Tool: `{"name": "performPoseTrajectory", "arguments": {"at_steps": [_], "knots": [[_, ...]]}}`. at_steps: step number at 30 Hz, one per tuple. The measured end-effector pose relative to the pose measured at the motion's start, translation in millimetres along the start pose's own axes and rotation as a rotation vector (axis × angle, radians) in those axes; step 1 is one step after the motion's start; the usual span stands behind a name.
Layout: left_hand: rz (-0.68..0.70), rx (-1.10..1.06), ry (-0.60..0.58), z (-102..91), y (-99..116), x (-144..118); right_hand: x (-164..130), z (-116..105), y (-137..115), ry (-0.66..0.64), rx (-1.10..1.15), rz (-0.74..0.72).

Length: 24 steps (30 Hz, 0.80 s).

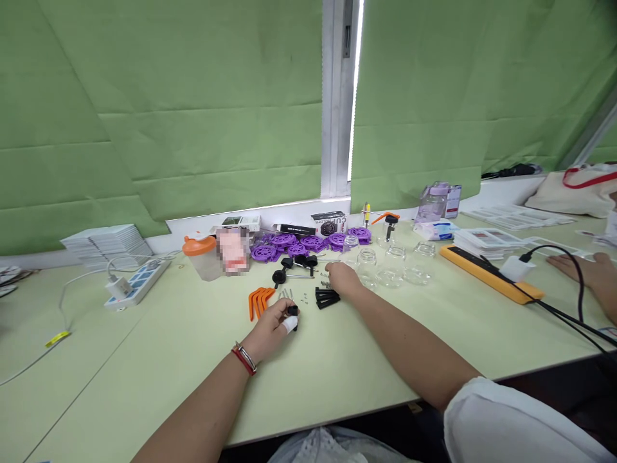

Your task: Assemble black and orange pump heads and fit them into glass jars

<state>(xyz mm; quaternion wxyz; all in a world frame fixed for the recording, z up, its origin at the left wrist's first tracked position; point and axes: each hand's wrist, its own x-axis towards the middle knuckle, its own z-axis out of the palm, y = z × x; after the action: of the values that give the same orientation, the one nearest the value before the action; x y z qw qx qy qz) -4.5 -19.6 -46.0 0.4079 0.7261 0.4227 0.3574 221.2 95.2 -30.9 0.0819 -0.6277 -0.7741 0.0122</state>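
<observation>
My left hand (274, 325), with a red and metal bracelet at the wrist and a white-taped fingertip, pinches a small black plastic part (292, 313) near a few thin metal pins (286, 294). My right hand (343, 278) reaches further out, fingers curled down by small metal springs (325, 280) and a stack of black strips (326, 298); whether it grips anything is hidden. Orange angled levers (259, 299) lie left of my left hand. Black nozzle pieces (294, 263), purple round caps (308, 244) and clear glass bottles (393, 263) lie beyond.
A white power strip (135, 283) with a charger sits at the left, an orange-lidded cup (201, 256) behind it. A yellow-edged black power strip (489, 273) with black cables runs at the right, where another person's hand (590, 270) rests. Card stacks line the windowsill.
</observation>
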Motion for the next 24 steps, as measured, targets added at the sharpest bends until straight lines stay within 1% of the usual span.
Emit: {"name": "performPoseTrajectory", "arguments": {"at_steps": [7, 10, 12, 14, 15, 17, 19, 20, 22, 24], "knots": [[-0.006, -0.001, -0.002, -0.4, 0, 0, -1, -4, -2, 0.017, 0.050, -0.021], [-0.005, -0.004, -0.010, -0.6, 1, 0, -5, -11, -8, 0.085, 0.085, -0.022], [0.003, -0.004, -0.014, -0.4, 1, 0, -13, -17, -15, 0.154, 0.224, -0.064], [0.013, -0.001, -0.014, -0.3, 2, 0, -25, -21, -25, 0.185, 0.539, -0.175], [0.019, 0.001, -0.014, -0.2, 2, 0, -33, -22, -30, 0.156, 0.708, -0.245], [0.032, 0.006, -0.015, -0.2, 2, 0, -48, -23, -42, 0.027, 0.936, -0.404], [0.053, 0.027, -0.019, -0.3, 2, 1, -60, -21, -53, -0.068, 1.026, -0.528], [0.066, 0.044, -0.018, -0.3, 2, 1, -64, -20, -58, -0.085, 1.030, -0.576], [0.090, 0.074, -0.006, -0.3, 1, 1, -68, -17, -65, -0.078, 1.009, -0.641], [0.100, 0.089, 0.009, -0.4, 0, 1, -68, -14, -68, -0.059, 0.996, -0.666]]}}
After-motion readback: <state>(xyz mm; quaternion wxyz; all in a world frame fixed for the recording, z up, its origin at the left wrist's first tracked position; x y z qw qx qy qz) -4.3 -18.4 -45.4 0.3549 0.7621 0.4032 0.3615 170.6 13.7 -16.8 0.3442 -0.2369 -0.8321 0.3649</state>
